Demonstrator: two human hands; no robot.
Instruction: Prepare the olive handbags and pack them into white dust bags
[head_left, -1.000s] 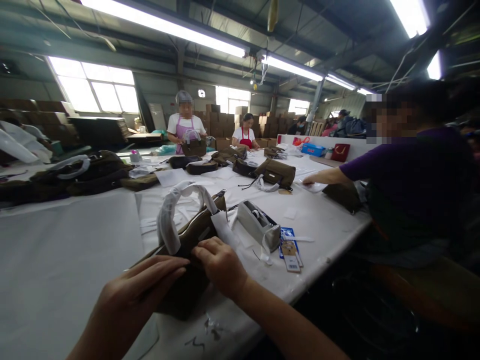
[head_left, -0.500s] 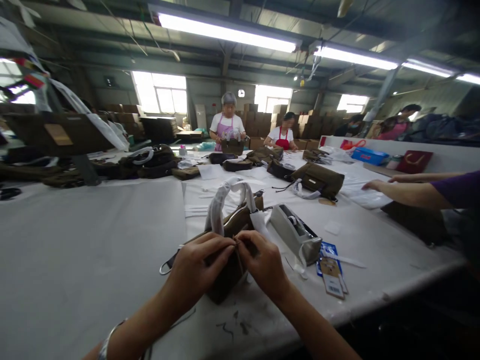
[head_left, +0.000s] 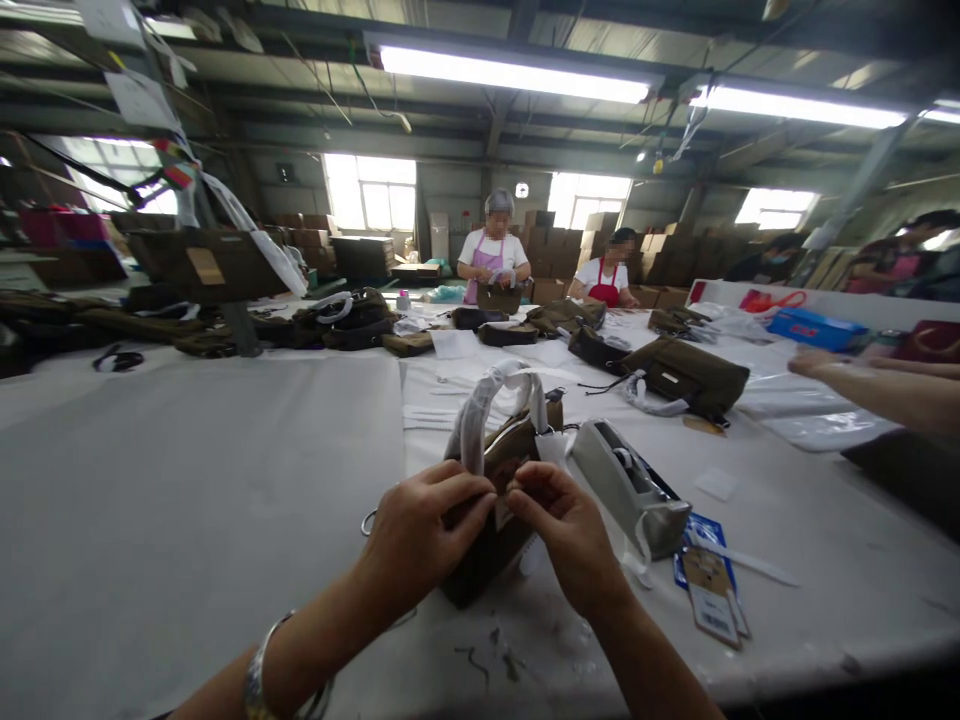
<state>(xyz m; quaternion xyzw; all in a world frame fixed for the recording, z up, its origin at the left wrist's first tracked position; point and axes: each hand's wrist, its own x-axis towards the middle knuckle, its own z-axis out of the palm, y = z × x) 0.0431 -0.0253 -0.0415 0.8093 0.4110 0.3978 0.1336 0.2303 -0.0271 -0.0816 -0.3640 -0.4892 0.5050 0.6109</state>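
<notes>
A small olive-brown handbag [head_left: 491,520] stands on the white table [head_left: 187,480] in front of me, its handles [head_left: 487,400] wrapped in white paper. My left hand [head_left: 427,525] and my right hand [head_left: 566,525] are both closed on the near end of the bag. Their fingertips pinch together at a small part on the bag's top edge; what they pinch is too small to name. A bracelet sits on my left wrist.
A grey tape dispenser [head_left: 626,485] lies right of the bag, with hang tags [head_left: 709,590] beside it. Several more brown bags [head_left: 686,375] lie farther along the table. A co-worker's arm [head_left: 870,385] reaches in from the right. Two people stand at the far end.
My view has swung left, so the person on the right has nearly left the frame. Both hands have come together at the bag's top edge in a pinch.
</notes>
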